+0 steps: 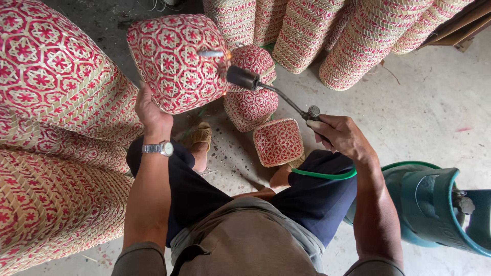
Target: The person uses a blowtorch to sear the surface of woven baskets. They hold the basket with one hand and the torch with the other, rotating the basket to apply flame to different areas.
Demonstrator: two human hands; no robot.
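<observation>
The person sits low on the concrete floor (440, 102), knees apart, a sandalled foot (198, 139) showing between them. The left hand (151, 113), a wristwatch (159, 148) on its wrist, has its grip closed on the lower edge of a woven basket (176, 59) patterned in red and cream, held up at about eleven o'clock from the lap. The right hand (338, 134), out at two o'clock, is wrapped tight around the handle of a gas torch (266, 88); the nozzle points at the basket's right side, and a small flame shows just where it meets the weave. A green hose (323, 175) runs from the torch handle across the right thigh to a teal gas cylinder (432, 207) lying at four o'clock. Two smaller baskets (276, 140) of the same weave sit on the floor at twelve o'clock, just beyond the knees. Large stacked baskets (51, 128) crowd the nine o'clock side, and more rolls (358, 41) stand along the top
</observation>
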